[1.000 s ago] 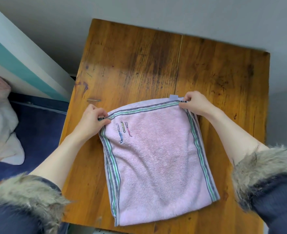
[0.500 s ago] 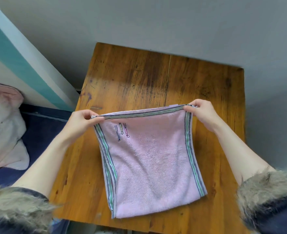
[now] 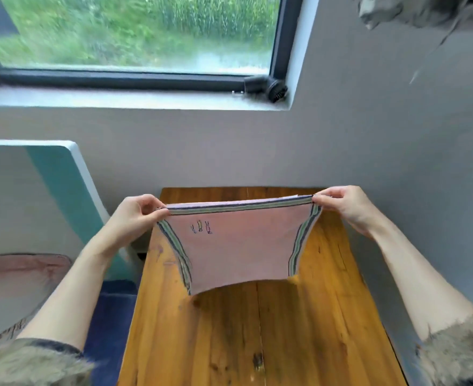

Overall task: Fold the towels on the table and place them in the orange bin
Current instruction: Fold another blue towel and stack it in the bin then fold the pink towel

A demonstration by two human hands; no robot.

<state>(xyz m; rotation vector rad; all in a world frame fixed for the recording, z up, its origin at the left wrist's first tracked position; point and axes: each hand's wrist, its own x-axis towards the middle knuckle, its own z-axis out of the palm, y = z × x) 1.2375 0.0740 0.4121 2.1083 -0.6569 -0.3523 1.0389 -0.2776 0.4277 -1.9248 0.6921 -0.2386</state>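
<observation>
A pink towel (image 3: 240,246) with green and dark striped borders and a small embroidered motif hangs in the air above the wooden table (image 3: 257,335). It is folded double, and its lower edge floats clear of the tabletop. My left hand (image 3: 135,215) pinches its upper left corner. At the upper right corner my right hand (image 3: 343,204) pinches it too, so the top edge is stretched taut between both hands. No orange bin is in view.
A grey wall and a window (image 3: 135,37) stand behind the table. A white and teal panel (image 3: 62,185) leans at the left, with a pink cushion (image 3: 21,271) and blue fabric (image 3: 110,316) below it. The table's right edge runs close to the wall.
Both hands have lifted the towel off the table by its top corners. The view has tilted upward, so the window has come into sight.
</observation>
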